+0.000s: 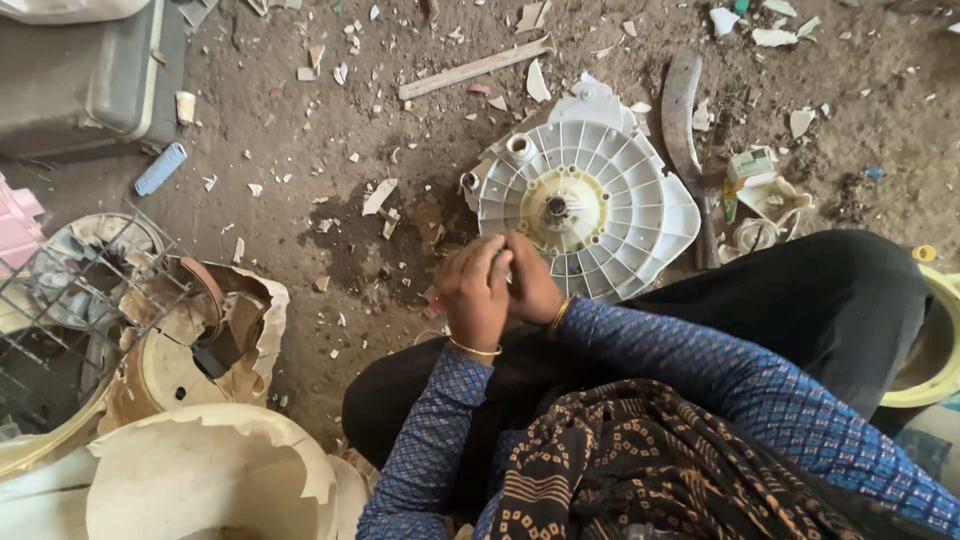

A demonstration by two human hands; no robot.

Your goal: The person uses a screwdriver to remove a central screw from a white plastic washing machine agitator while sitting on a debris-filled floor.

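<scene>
head view: my left hand (472,292) and right hand (533,283) are pressed together just above my lap, fingers curled in. both grips are closed, but i cannot tell whether anything small sits between them; the backs of the hands hide it. each wrist wears a thin gold bangle (474,349), and my sleeves (700,360) are blue with a fine pattern.

just beyond my knuckles, almost touching them, lies a white round plastic disc (590,205) flat on the dirt floor (300,150). it has ribs running out from a yellowish hub (556,208) with a dark hole at its middle. its near rim is hidden behind my hands.

right of the disc lies a dark curved metal bar (685,130), and past that a small heap of white plastic bits (760,200). a pale wooden strip (475,68) lies beyond the disc. white shards are scattered all over the floor.

at my left stand a wire grid (70,300), a broken cream tub (200,470) and torn brown pieces (215,330). a grey case (90,80) sits at the far left, a blue ribbed piece (160,168) beside it. a yellow ring (935,340) shows at my right.
</scene>
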